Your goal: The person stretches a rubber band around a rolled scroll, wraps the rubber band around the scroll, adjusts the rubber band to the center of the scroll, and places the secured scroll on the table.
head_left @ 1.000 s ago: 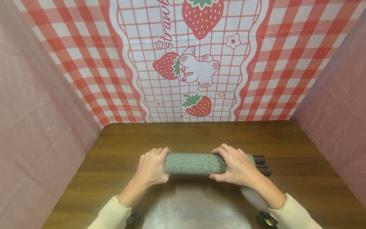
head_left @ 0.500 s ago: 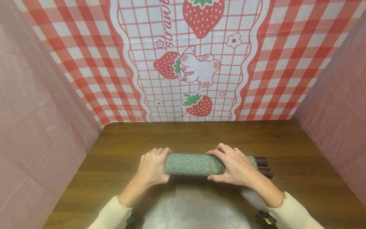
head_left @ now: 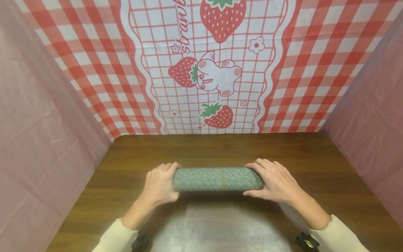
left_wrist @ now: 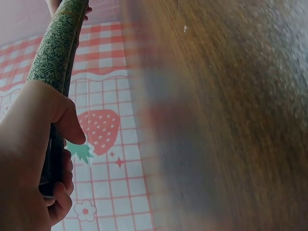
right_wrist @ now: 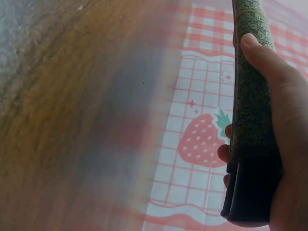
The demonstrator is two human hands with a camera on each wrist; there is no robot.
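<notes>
A rolled scroll point(head_left: 214, 179) in green patterned brocade lies level across the head view, held between both hands. My left hand point(head_left: 160, 183) grips its left end. In the left wrist view, the thumb point(left_wrist: 72, 126) bends over the scroll point(left_wrist: 52, 55), and a dark roller end point(left_wrist: 52, 166) sits inside the hand. My right hand point(head_left: 275, 180) grips the other end, fingers on the far side and thumb on the near side. Two dark roller ends point(right_wrist: 255, 190) show beside the palm in the right wrist view. The head view hides the roller ends behind the hands.
Below the scroll is a brown wood-grain table point(head_left: 132, 150) with a pale glare near its front. A red-and-white strawberry cloth point(head_left: 220, 70) hangs behind it. Pink cloths point(head_left: 41, 140) close both sides.
Both hands have moved further apart. The right hand has shifted right over the dark roller ends, covering them in the head view. The scroll and left hand have moved slightly left.
</notes>
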